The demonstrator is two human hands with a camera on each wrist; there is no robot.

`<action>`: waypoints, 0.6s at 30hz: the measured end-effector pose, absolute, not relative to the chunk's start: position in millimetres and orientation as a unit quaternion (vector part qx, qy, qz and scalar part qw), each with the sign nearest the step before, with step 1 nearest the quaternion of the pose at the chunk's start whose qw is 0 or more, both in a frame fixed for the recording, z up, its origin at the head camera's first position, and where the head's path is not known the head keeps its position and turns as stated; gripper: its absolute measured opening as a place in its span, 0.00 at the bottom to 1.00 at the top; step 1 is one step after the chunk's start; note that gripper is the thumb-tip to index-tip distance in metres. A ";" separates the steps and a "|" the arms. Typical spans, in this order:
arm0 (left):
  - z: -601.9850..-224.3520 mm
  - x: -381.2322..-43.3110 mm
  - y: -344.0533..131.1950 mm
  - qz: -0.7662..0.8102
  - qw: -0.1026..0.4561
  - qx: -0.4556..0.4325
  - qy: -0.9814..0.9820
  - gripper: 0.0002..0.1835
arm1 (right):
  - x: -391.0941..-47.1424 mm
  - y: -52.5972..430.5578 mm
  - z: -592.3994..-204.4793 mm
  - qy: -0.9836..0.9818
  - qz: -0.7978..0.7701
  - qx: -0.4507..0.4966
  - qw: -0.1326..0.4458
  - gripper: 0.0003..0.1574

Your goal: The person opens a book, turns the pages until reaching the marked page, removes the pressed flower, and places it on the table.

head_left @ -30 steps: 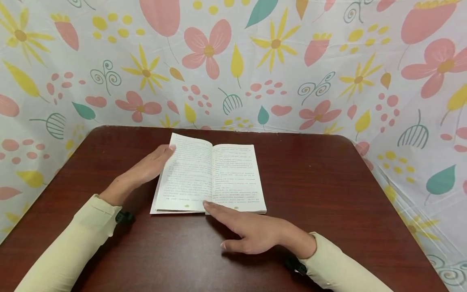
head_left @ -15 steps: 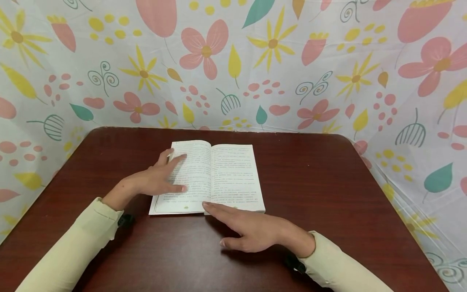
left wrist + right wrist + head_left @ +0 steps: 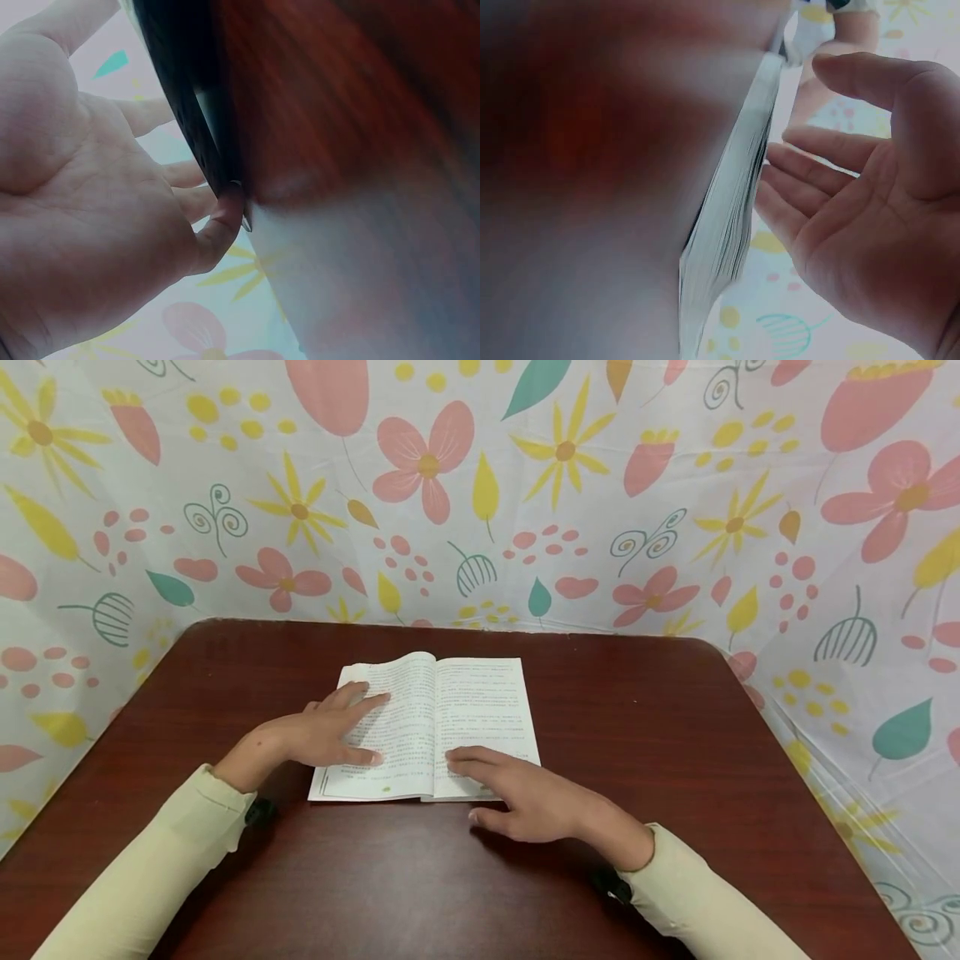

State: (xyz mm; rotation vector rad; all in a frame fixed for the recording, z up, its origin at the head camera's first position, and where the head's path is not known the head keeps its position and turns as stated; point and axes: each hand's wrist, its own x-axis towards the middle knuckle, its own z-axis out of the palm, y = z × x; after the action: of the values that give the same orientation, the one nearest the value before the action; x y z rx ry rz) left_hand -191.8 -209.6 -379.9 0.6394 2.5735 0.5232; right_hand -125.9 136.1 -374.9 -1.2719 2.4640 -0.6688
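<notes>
An open book [image 3: 405, 727] with printed pages lies on the dark wooden table [image 3: 637, 718]. My left hand [image 3: 318, 735] rests on its left page, fingers spread, the thumb toward the lower part of the page. Over the lower right page lies my right hand [image 3: 525, 793], its fingers extended and its thumb off the book's near edge. In the right wrist view the thick edge of the book's pages [image 3: 735, 180] shows beside the right hand's fingers [image 3: 810, 172]. The left wrist view shows the left palm [image 3: 90, 195] with its fingers at the book's edge.
A white cloth [image 3: 495, 485] printed with flowers and leaves hangs behind the table and along its sides. A small black device [image 3: 258, 812] sits at the left cuff, another [image 3: 613, 887] at the right cuff.
My left hand has gone from the book's left edge onto the left page, which now lies flatter. My right hand has moved up from the near edge onto the right page.
</notes>
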 end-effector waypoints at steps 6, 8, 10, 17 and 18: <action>-381.8 -192.6 -210.0 0.184 0.220 0.229 0.930 0.57 | -134.4 143.9 -373.7 0.871 -0.200 -0.435 0.109 0.35; -381.0 -192.4 -209.9 0.186 0.219 0.232 0.930 0.57 | -136.3 145.8 -374.0 0.878 -0.187 -0.431 0.096 0.34; -379.8 -192.1 -209.6 0.187 0.217 0.234 0.929 0.56 | -137.8 147.4 -374.4 0.884 -0.176 -0.424 0.083 0.32; -379.1 -191.9 -208.4 0.182 0.219 0.230 0.931 0.55 | -140.3 150.1 -373.0 0.889 -0.168 -0.418 0.077 0.26; -379.2 -192.0 -208.4 0.181 0.219 0.230 0.931 0.55 | -140.4 150.7 -372.2 0.888 -0.170 -0.420 0.079 0.25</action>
State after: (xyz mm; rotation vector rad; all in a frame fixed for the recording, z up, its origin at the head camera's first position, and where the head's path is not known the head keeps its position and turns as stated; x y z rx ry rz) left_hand -192.0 -208.4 -379.2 0.6368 2.5759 0.5020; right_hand -140.4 150.7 -372.2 -1.2580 2.6567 -0.5082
